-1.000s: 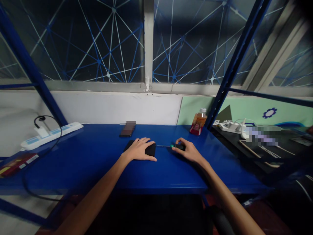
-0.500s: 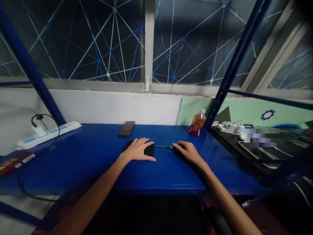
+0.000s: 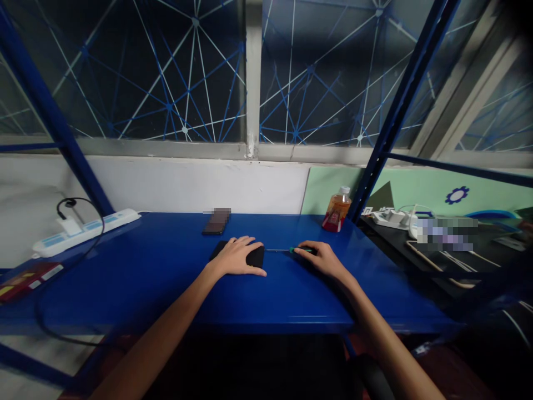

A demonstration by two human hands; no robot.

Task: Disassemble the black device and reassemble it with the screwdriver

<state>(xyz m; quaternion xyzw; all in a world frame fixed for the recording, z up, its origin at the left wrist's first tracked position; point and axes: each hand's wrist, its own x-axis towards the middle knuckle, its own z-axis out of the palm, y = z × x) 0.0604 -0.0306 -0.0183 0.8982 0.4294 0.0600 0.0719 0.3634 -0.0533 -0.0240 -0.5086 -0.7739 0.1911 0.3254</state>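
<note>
While left hand (image 3: pixel 236 256) covers phone (image 3: pixel 255 256), screwdriver (image 3: pixel 287 250) under right hand (image 3: pixel 323 259)

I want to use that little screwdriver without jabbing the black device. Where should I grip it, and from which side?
Grip the screwdriver by its thick green-and-black handle, coming from the right, where the right hand rests over it. It lies flat on the blue table, its thin shaft pointing left toward the black device under the left hand, so that end probably offers little to hold.
</note>
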